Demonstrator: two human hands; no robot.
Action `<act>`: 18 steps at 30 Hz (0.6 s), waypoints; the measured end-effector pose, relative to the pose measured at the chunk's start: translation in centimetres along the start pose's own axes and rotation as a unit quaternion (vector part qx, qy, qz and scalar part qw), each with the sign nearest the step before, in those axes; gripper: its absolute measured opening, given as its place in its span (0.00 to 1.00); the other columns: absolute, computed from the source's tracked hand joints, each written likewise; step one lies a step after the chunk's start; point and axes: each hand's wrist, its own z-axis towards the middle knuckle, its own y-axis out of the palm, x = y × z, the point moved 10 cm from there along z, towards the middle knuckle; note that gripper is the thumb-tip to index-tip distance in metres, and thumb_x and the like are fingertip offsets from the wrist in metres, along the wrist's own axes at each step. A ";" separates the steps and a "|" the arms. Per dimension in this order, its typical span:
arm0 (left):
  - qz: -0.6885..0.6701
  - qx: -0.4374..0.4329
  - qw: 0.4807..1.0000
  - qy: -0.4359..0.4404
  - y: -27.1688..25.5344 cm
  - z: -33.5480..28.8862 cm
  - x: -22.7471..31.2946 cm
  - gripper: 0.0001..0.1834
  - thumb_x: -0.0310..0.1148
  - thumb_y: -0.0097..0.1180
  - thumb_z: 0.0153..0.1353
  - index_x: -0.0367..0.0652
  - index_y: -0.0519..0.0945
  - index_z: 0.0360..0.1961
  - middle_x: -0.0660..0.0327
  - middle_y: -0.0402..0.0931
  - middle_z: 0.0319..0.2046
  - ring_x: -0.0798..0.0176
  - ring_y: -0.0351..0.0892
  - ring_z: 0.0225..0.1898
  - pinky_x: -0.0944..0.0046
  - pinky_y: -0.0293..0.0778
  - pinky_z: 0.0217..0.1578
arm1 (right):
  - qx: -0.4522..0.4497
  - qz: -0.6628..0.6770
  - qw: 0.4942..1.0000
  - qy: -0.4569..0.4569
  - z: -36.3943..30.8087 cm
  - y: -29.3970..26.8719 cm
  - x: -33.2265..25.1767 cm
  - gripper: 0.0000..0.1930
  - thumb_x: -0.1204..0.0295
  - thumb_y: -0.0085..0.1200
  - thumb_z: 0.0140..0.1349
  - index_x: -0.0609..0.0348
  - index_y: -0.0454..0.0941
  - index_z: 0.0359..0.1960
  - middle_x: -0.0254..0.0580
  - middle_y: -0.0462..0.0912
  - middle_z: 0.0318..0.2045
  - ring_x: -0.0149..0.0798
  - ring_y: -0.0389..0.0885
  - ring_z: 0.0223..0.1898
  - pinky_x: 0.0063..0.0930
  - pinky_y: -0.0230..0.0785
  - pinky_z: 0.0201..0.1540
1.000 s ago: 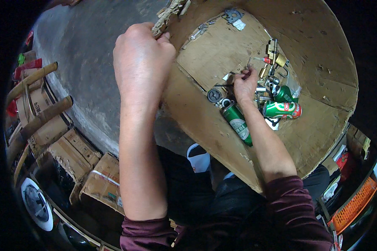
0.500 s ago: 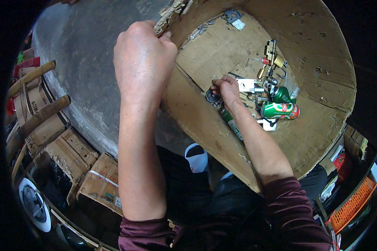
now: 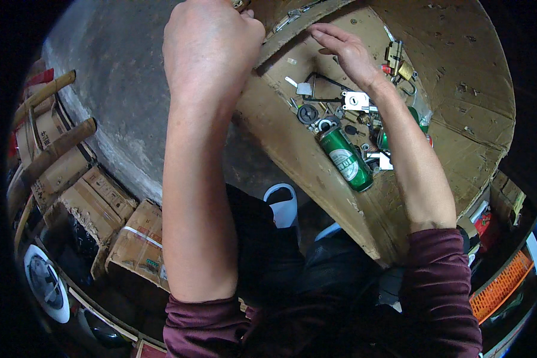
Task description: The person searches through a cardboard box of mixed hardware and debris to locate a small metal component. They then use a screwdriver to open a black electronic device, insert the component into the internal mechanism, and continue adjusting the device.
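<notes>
My left hand (image 3: 212, 45) is closed on the far left rim of a large cardboard box (image 3: 304, 161), its fingers partly hidden. Inside the box, my right hand (image 3: 349, 56) has its fingers stretched out, the tips at the edge of a raised cardboard flap (image 3: 298, 33). Below that hand lie a green drink can (image 3: 345, 158), a black round wheel-like part (image 3: 307, 114), a white lock plate (image 3: 355, 101) and a brass padlock (image 3: 406, 70). Small metal pieces and lock parts are scattered around them. My right forearm partly covers a second green can (image 3: 423, 119).
Grey concrete floor (image 3: 113, 77) stretches left of the box. Wooden poles (image 3: 59, 146), cardboard cartons (image 3: 140, 244) and a white round fan-like thing (image 3: 46, 283) stand at the left. An orange plastic basket (image 3: 501, 286) is at the lower right. A white slipper (image 3: 283, 209) shows below the box.
My right hand has moved up and away from the loose parts to the flap, which now stands raised. The leaning can shows fully. My left hand, still on the rim, has shifted upward in view.
</notes>
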 end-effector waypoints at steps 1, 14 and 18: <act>-0.001 0.000 1.000 0.006 0.0 0.0 0.0 0.16 0.39 0.60 0.61 0.41 0.86 0.46 0.42 0.84 0.35 0.40 0.85 0.41 0.51 0.77 0.46 | -0.001 -0.027 1.000 0.000 -0.1 -0.6 0.5 0.25 0.57 0.49 0.72 0.57 0.75 0.65 0.39 0.80 0.60 0.37 0.76 0.61 0.31 0.67 0.64; -0.008 0.064 0.998 0.028 -2.6 -2.4 2.7 0.11 0.28 0.60 0.59 0.27 0.82 0.35 0.35 0.80 0.30 0.37 0.82 0.37 0.47 0.75 0.42 | -0.262 -0.402 0.874 0.072 -9.5 9.3 10.8 0.28 0.70 0.56 0.58 0.52 0.73 0.64 0.54 0.82 0.52 0.55 0.81 0.54 0.43 0.75 0.56; -0.050 -0.002 0.999 -0.019 -2.6 -1.9 2.2 0.10 0.25 0.60 0.55 0.23 0.81 0.30 0.29 0.75 0.28 0.30 0.80 0.36 0.43 0.74 0.41 | -0.169 -0.480 0.858 0.069 -6.2 1.4 9.8 0.26 0.70 0.55 0.59 0.52 0.73 0.62 0.53 0.78 0.58 0.55 0.80 0.55 0.45 0.75 0.57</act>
